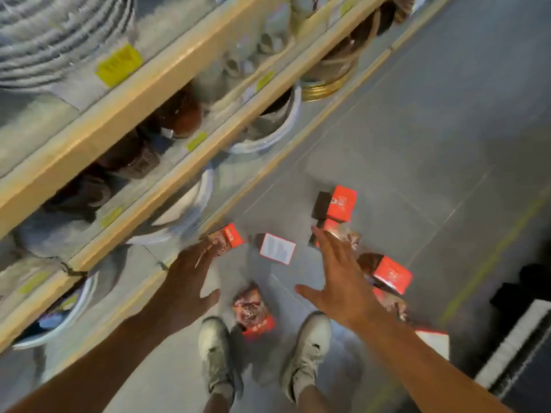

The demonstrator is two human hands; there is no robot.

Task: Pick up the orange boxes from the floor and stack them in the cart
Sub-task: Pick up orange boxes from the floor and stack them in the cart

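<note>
Several orange boxes lie scattered on the grey tiled floor. One box (253, 312) lies between my shoes. Another (228, 237) sits by the shelf base, just past my left hand (190, 278). A box with its white label up (277, 248) lies in the middle. Two stacked boxes (338, 204) stand farther off, and one (390, 275) lies to the right. My right hand (340, 281) hovers above the floor with fingers spread. Both hands are held out flat and hold nothing. No cart is in view.
A wooden shelf unit (167, 81) with bowls, plates and yellow price tags runs along the left. My two pale shoes (216, 350) stand on the floor. A dark object with a white edge (518, 332) sits at the right.
</note>
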